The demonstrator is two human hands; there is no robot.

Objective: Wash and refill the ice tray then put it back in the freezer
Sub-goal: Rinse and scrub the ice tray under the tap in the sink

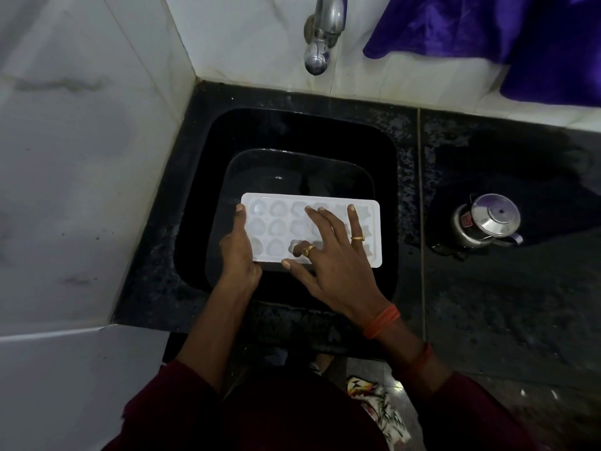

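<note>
A white plastic ice tray (279,219) with several shaped cups lies level over the black sink (201,177), above a dark basin that sits inside it. My left hand (239,252) grips the tray's left short edge, thumb along the side. My right hand (328,252) lies flat on top of the tray with its fingers spread over the cups, rings on two fingers. A steel tap (320,37) juts from the tiled wall above the sink's far rim. No water stream is visible from it.
A small steel kettle with a lid (484,222) stands on the black stone counter to the right of the sink. A purple cloth (520,37) hangs at the upper right. White tiled wall closes the left side.
</note>
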